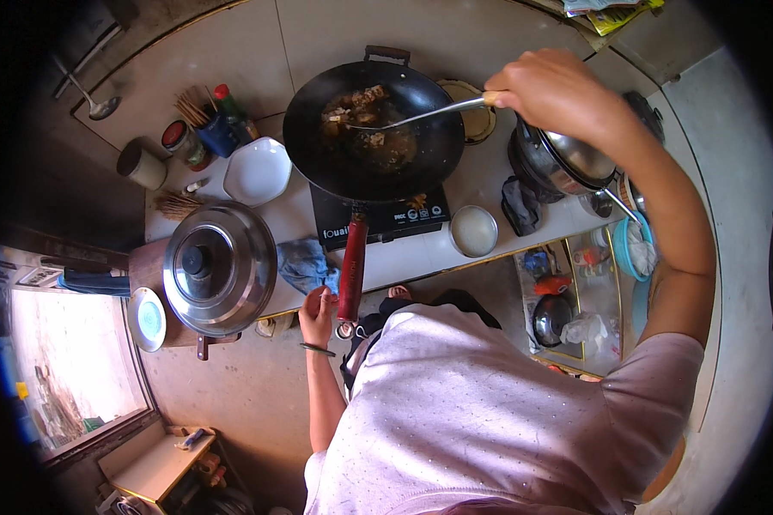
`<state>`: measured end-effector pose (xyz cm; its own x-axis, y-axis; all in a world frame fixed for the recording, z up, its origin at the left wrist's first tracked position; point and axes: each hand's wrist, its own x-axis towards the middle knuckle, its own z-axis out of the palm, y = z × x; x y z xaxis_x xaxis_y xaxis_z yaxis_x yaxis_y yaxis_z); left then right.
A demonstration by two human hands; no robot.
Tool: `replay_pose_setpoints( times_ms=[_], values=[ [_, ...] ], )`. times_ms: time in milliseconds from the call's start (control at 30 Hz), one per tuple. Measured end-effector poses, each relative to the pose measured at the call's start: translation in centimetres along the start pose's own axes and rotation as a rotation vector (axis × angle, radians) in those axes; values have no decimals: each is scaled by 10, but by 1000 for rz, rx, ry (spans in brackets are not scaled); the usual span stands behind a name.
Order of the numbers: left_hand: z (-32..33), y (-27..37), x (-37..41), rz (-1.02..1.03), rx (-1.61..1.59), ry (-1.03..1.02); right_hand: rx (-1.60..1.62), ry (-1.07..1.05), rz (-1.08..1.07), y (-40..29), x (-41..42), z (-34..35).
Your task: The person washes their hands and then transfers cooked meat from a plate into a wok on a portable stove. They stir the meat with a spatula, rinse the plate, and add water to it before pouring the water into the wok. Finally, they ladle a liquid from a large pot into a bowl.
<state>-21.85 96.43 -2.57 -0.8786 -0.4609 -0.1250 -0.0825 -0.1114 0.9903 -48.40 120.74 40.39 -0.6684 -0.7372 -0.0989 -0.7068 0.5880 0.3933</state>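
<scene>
My right hand grips the light end of a long metal cooking spatula. Its far end rests among browned food pieces and brown liquid in a black wok. The wok stands over a black cooktop that bears writing. From the wok's near side, a long red handle sticks out past the counter edge. My left hand is right beside that handle, fingers bent, close to a crumpled blue cloth. Whether it grasps anything is unclear.
A lidded steel pot stands left, near a white dish, a red-lidded jar and a green bottle. Right of the cooktop are a bowl of pale liquid and a dark pot with a steel lid.
</scene>
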Motion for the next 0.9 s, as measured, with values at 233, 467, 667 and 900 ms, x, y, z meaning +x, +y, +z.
replay_pose_setpoints(
  times_ms=[233,467,667,900],
  values=[
    [-5,-14,-13,-65,-30,11,-3,12,60,1,-11,-26],
    [-6,-25,-10,29,19,-18,161,15,268,44,-3,41],
    [-8,-19,-10,-11,-10,-18,249,-72,308,39,-5,65],
    [-17,-56,-5,-130,-88,-72,426,-57,242,46,-15,65]
  ],
)
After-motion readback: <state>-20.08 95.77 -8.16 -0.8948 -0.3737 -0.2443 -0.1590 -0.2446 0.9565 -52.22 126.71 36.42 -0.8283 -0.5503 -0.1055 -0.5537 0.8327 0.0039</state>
